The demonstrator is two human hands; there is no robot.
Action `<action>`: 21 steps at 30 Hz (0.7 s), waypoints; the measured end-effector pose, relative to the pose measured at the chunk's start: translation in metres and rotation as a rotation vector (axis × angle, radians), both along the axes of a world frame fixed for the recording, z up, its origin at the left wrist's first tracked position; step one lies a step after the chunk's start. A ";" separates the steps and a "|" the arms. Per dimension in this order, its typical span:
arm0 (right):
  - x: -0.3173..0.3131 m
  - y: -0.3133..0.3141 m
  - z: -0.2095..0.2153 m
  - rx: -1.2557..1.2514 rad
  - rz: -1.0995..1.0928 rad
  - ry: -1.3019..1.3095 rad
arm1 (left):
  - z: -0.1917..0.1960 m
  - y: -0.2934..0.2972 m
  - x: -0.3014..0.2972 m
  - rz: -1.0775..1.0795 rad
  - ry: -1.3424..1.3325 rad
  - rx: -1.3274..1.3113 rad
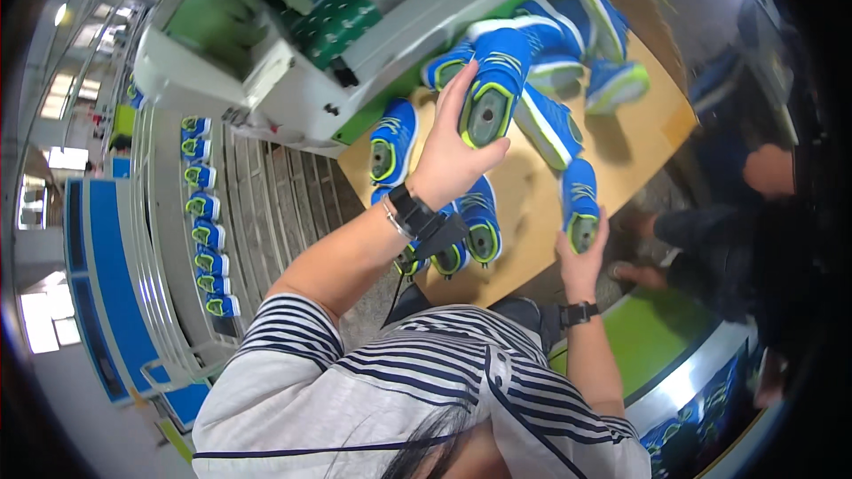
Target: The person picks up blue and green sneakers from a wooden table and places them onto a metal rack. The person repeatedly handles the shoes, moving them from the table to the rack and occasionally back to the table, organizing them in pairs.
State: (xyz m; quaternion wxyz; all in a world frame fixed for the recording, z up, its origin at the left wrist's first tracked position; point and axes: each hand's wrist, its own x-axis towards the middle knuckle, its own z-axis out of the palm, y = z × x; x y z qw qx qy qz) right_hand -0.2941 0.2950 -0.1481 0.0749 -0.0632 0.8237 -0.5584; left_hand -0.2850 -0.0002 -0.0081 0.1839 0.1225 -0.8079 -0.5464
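My left hand (454, 146) grips a blue sneaker (506, 58) by its heel, fingers along one side and thumb on the other. A grey shoe last with a dark hole fills its lime-lined opening. Lower on the right, my right hand (582, 257) is closed round the heel of another blue sneaker (579, 186), which also has a last inside. Both shoes point away from me over a tan board (524, 213). Beside my left wrist lies a blue sneaker (392, 137), and past my forearm stands another sneaker (479, 217) among several.
A heap of blue sneakers (555, 31) covers the board's far end. Behind it stands a machine (417, 27) with a green belt (346, 31). A row of sneakers (206, 204) lines a rack at left. Another person's hand (769, 168) is at the right, near a green surface (639, 337).
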 end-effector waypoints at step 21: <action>-0.228 -0.202 0.275 -0.304 0.396 0.590 | 0.091 -0.156 -0.027 0.637 0.500 0.363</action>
